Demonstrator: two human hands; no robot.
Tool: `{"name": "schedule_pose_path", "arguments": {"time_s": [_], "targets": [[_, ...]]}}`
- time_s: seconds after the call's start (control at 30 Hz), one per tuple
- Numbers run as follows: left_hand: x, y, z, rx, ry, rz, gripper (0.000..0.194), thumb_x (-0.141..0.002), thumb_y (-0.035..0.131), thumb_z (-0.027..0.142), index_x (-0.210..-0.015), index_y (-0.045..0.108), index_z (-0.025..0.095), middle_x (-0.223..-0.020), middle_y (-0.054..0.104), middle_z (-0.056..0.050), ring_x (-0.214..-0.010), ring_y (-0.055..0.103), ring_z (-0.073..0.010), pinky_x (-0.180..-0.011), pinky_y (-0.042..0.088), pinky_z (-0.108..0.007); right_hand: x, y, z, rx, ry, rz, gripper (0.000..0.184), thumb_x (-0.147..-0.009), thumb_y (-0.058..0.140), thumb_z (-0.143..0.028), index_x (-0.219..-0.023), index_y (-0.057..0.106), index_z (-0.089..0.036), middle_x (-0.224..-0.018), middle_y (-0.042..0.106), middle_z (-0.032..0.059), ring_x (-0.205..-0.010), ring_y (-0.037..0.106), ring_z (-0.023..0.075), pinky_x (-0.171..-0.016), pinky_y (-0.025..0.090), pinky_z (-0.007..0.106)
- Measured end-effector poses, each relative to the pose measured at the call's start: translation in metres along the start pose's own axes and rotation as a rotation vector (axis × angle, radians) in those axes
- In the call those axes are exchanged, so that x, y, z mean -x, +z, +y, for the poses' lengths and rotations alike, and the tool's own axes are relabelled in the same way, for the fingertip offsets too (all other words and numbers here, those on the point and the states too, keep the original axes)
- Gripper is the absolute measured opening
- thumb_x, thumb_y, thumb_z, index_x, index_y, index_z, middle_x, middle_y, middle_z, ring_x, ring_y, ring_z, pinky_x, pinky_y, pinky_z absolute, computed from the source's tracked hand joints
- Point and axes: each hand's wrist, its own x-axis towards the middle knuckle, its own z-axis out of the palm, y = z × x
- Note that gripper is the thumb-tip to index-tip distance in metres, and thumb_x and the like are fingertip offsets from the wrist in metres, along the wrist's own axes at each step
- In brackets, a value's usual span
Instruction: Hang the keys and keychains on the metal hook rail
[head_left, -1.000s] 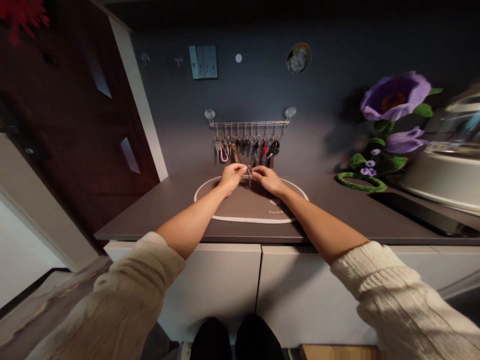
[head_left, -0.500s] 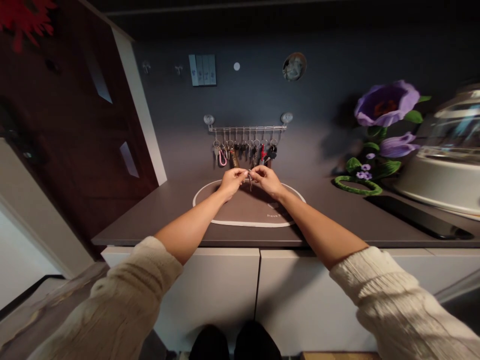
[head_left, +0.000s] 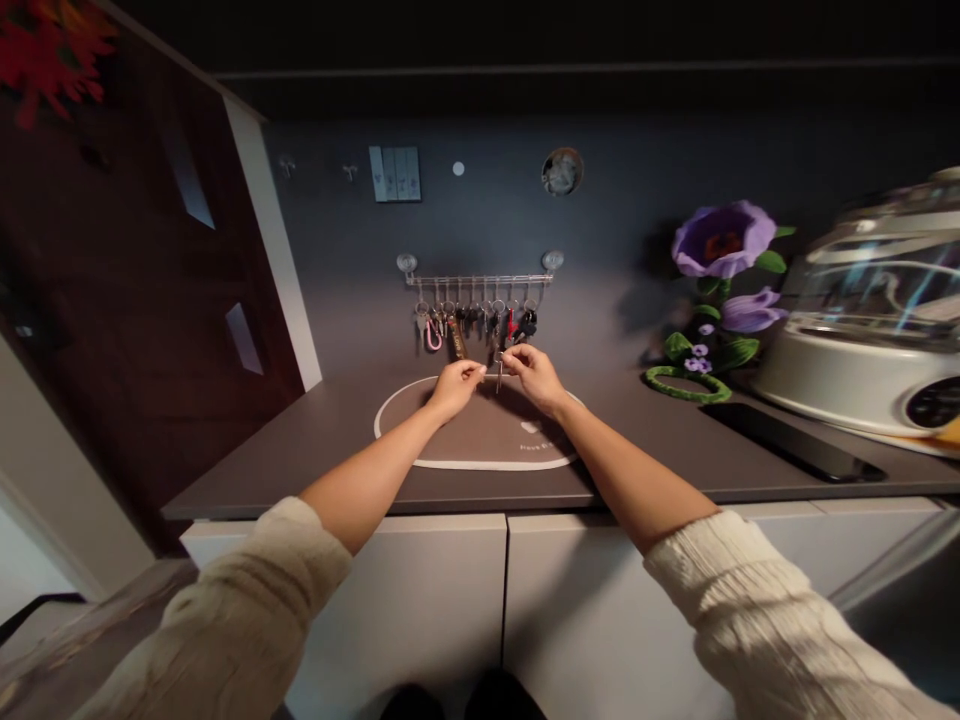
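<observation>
My left hand and my right hand meet over an oval brown mat on the dark counter. Between the fingertips of both hands I pinch a small metal key ring with a key hanging down from it. Just behind the hands, a wall rail with hooks carries several key bunches, among them a pink carabiner and a red tag. Both sleeves are cream knit, pushed up the forearms.
A purple artificial flower with a green ring base stands to the right. Further right sit a white appliance with a glass lid and a flat black slab. A dark wooden door fills the left. White cabinet doors lie below.
The hands stay together on the key ring and sit slightly nearer the key rail. The camera has tilted, so the scene sits lower and shifted left in view.
</observation>
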Motion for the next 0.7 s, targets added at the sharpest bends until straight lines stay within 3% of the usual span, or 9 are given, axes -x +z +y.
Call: {"name": "schedule_pose_path", "arguments": {"time_s": [0.3, 0.47, 0.7], "targets": [[0.005, 0.003, 0.000, -0.459, 0.249, -0.148, 0.025, -0.080, 0.045, 0.027, -0.076, 0.066, 0.014, -0.071, 0.064, -0.004, -0.066, 0.052, -0.0138, -0.064, 0.039, -0.025, -0.018, -0.031, -0.005, -0.113, 0.095, 0.183, 0.029, -0.065, 0.060, -0.044, -0.071, 0.049, -0.018, -0.064, 0.052, -0.0023, -0.059, 0.049, 0.0097, -0.063, 0.045, 0.027], [0.006, 0.006, -0.003, -0.501, 0.229, -0.183, 0.026, -0.080, 0.043, 0.029, -0.079, 0.066, 0.015, -0.077, 0.065, -0.006, -0.070, 0.054, -0.0154, -0.066, 0.039, -0.026, -0.040, -0.052, -0.020, -0.103, 0.204, 0.301, 0.019, -0.070, 0.057, -0.034, -0.070, 0.047, -0.017, -0.062, 0.052, -0.0032, -0.055, 0.048, 0.0078, -0.055, 0.043, 0.023], [0.006, 0.008, -0.007, -0.498, 0.214, -0.219, 0.027, -0.080, 0.044, 0.030, -0.074, 0.066, 0.016, -0.073, 0.065, -0.005, -0.067, 0.054, -0.0152, -0.064, 0.038, -0.026, -0.073, -0.067, -0.034, -0.071, 0.249, 0.414, 0.012, -0.076, 0.048, -0.020, -0.064, 0.046, -0.018, -0.052, 0.048, -0.0029, -0.045, 0.044, 0.0081, -0.048, 0.041, 0.024]]}}
